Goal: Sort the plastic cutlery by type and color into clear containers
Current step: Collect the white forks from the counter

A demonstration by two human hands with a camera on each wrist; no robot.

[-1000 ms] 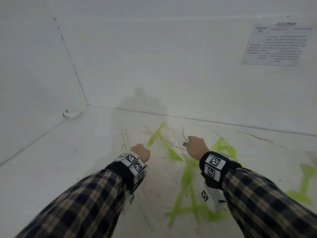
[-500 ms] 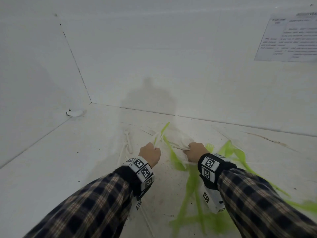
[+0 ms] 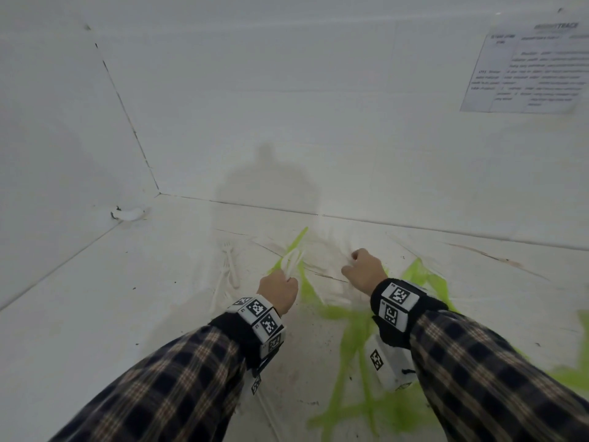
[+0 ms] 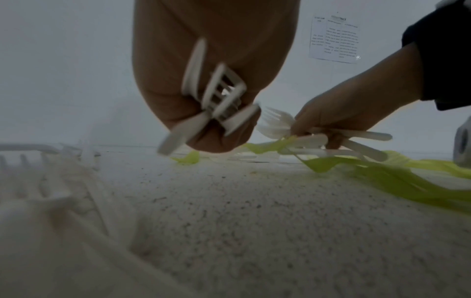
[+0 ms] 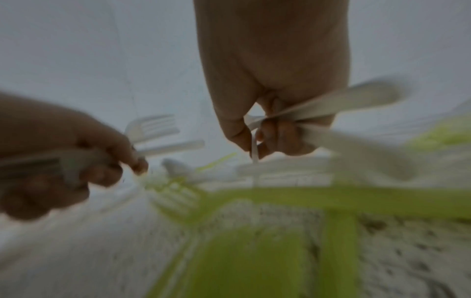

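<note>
White forks (image 4: 219, 100) are sitting bunched in the left hand (image 3: 278, 290), its fingers curled round the handles, just above the table (image 3: 95, 298). The right hand (image 3: 363, 271) is clenching more white cutlery (image 4: 331, 141) close by, over green cutlery (image 3: 357, 346) lying scattered on the table.

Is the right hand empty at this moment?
No. In the left wrist view the right hand grips several white forks.

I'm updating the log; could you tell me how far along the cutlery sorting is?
Nothing looks sorted yet; no container is in view. In hand: the left hand and right hand each grip white cutlery. Left: green cutlery and a white fork on the table.
</note>
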